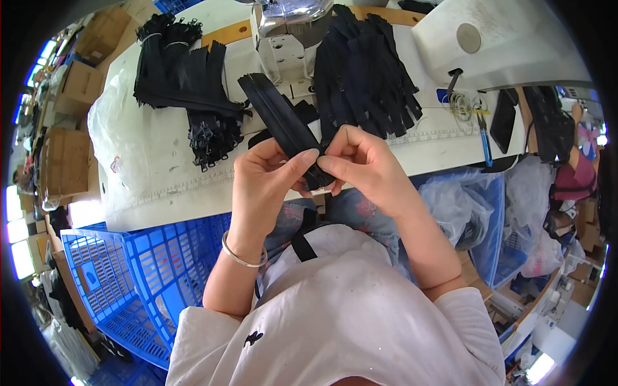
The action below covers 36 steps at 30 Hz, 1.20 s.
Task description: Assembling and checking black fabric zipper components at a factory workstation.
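A black zipper (278, 109) is held up over the table's near edge, its folded length slanting away to the upper left. My left hand (273, 164) pinches it near its lower end, thumb on top. Close beside, my right hand (360, 161) pinches the same end between thumb and forefinger; the exact spot is partly hidden by the fingers. Bundles of black zippers (187, 74) lie to the left, with their pulls (212, 143) hanging toward me. Another heap of dark zippers (367, 77) lies to the right of the sewing machine's needle area (283, 55).
The white table (161, 186) has a ruler strip along its near edge. At right lie blue-handled snips (484, 138), a coil of cord (462, 106) and a black phone (504, 121), under the machine's arm (496, 42). Blue crates (138, 257) stand below left and right.
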### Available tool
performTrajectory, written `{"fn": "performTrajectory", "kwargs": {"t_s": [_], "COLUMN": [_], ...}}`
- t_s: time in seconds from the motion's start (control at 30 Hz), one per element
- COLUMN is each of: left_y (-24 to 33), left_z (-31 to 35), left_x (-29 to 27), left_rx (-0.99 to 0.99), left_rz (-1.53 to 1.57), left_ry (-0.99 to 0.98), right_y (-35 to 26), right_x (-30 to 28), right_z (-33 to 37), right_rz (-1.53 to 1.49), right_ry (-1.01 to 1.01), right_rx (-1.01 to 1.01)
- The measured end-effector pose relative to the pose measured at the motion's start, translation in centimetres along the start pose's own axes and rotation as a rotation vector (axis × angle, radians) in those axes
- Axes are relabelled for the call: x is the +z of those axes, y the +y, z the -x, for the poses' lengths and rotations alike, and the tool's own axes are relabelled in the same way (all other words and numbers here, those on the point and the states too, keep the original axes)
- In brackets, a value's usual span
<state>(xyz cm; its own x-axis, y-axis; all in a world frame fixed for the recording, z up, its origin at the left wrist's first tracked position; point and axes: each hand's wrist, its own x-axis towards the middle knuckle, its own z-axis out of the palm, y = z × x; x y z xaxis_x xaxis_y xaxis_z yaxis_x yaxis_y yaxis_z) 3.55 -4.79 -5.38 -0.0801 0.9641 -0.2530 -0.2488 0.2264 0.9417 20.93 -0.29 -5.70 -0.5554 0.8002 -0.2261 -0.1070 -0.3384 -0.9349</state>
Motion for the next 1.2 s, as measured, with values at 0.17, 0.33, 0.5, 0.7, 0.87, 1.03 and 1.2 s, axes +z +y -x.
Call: {"fn": "performTrajectory", "kwargs": {"t_s": [0.17,0.33,0.5,0.7,0.87,1.03,1.2], "left_y": [0.1,-0.1,-0.1,1.3,3.4,4.9,6.2], "left_z": [0.1,0.0,-0.2,-1.6,-2.3,-3.2,-4.2], "left_x": [0.1,0.3,0.4,0.7,0.3,0.1,-0.5], "left_rx": [0.019,0.010,0.042,0.194,0.254,0.245,0.214], "left_rz": [0.019,0.001,-0.062,-0.066,0.033,0.139,0.197], "left_ry": [0.016,0.027,0.057,0.172,0.124,0.040,-0.035], "right_y": [-0.5,-0.5,-0.6,-1.2,-2.8,-3.7,-4.3], "right_x": [-0.1,-0.1,-0.2,0.1,1.1,2.4,2.9], "right_z": [0.1,0.3,0.1,0.2,0.8,0.7,-0.1], "right_rz": [0.005,0.083,0.092,0.112,0.098,0.215,0.199], "right_ry": [0.021,0.015,-0.008,0.008,0.055,0.134,0.117], "right_rx": [0.095,0.091,0.079,0.026,-0.032,-0.185,-0.251]}}
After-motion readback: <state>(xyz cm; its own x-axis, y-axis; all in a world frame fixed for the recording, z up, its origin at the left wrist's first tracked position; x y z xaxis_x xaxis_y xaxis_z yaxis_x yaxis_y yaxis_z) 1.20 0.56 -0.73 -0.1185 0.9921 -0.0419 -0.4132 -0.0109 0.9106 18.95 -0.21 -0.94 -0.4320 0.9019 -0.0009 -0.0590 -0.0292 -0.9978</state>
